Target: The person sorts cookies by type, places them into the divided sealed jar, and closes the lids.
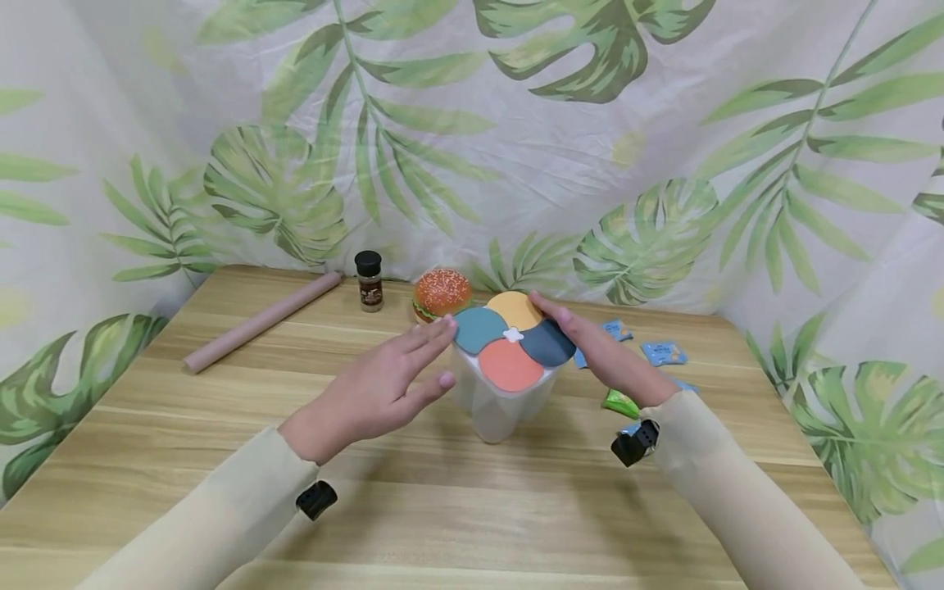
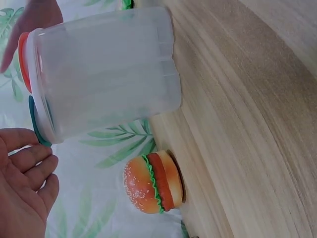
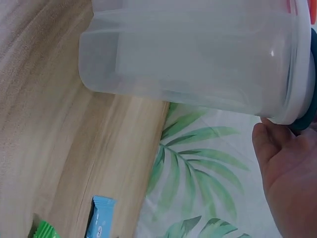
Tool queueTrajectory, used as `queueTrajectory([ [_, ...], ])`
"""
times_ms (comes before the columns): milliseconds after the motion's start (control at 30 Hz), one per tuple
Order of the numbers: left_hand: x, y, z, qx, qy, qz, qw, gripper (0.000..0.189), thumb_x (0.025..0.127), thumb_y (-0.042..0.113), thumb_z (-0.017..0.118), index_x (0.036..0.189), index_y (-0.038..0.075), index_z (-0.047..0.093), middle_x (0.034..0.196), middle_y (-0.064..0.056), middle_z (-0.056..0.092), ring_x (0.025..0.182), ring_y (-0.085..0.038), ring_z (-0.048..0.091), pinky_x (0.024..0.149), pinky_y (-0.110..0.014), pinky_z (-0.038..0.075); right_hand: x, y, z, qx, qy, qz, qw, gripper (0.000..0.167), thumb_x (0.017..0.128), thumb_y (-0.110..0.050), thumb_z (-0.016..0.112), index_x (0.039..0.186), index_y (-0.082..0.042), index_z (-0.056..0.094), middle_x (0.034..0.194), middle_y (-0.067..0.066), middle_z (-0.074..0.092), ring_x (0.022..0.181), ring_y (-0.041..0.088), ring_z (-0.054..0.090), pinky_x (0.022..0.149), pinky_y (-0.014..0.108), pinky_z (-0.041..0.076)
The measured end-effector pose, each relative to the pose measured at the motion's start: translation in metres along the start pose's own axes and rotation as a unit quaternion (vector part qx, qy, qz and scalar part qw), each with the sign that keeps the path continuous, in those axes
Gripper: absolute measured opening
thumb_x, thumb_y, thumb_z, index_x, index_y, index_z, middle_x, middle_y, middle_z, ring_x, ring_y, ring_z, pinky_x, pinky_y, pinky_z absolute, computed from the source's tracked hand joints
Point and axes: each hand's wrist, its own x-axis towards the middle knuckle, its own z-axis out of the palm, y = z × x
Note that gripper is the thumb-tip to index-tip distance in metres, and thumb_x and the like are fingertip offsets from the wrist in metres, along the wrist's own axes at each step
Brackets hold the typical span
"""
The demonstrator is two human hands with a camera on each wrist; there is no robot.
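Note:
A tall translucent storage container (image 2: 109, 69) stands upright on the table, made of lobed sections. Its white lid carries a teal flap (image 1: 478, 330), a yellow flap (image 1: 515, 310), a navy flap (image 1: 548, 344) and a coral flap (image 1: 510, 365). On the left side, my left hand (image 1: 379, 392) has its fingertips right at the edge of the teal flap, fingers fairly straight and thumb apart. My right hand (image 1: 605, 348) is at the opposite side, its extended fingers along the lid's edge by the navy and yellow flaps. Neither hand curls round the container.
Behind the container sits a toy hamburger (image 1: 442, 293), with a black-capped spice jar (image 1: 369, 283) to its left. A pinkish-brown roll (image 1: 261, 324) lies at the back left. Several blue packets (image 1: 664, 353) and a green packet (image 1: 621, 403) lie right. A leaf-patterned curtain (image 1: 413, 147) hangs behind.

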Motion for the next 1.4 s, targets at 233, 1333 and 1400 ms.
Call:
queueTrajectory([
  [233, 0.001, 0.004, 0.001, 0.027, 0.016, 0.008, 0.9995, 0.066, 0.109, 0.047, 0.05, 0.16, 0.006, 0.042, 0.166, -0.012, 0.043, 0.153, -0.035, 0.045, 0.124, -0.054, 0.041, 0.002, 0.003, 0.0, 0.005, -0.001, 0.005, 1.0, 0.062, 0.114, -0.053, 0.019, 0.17, -0.024, 0.017, 0.178, -0.006, 0.014, 0.167, 0.023, 0.007, 0.134, 0.058, 0.011],
  [1333, 0.043, 0.016, 0.007, 0.055, 0.008, 0.146, 0.9877, 0.052, 0.1, 0.033, 0.072, 0.147, 0.012, 0.062, 0.154, -0.007, 0.059, 0.145, -0.024, 0.057, 0.116, -0.042, 0.051, -0.033, -0.013, 0.022, -0.285, 0.087, -0.293, 0.9086, 0.046, 0.088, -0.009, 0.084, 0.132, -0.006, 0.073, 0.142, 0.012, 0.069, 0.133, 0.028, 0.066, 0.103, 0.038, 0.06],
  [1400, 0.042, 0.018, 0.007, 0.062, 0.013, 0.15, 0.9867, 0.05, 0.099, 0.031, 0.072, 0.145, 0.011, 0.063, 0.152, -0.007, 0.061, 0.143, -0.024, 0.059, 0.115, -0.041, 0.052, -0.034, -0.012, 0.022, -0.285, 0.093, -0.296, 0.9072, 0.045, 0.086, -0.007, 0.084, 0.13, -0.007, 0.074, 0.139, 0.012, 0.071, 0.132, 0.028, 0.067, 0.102, 0.038, 0.06],
])
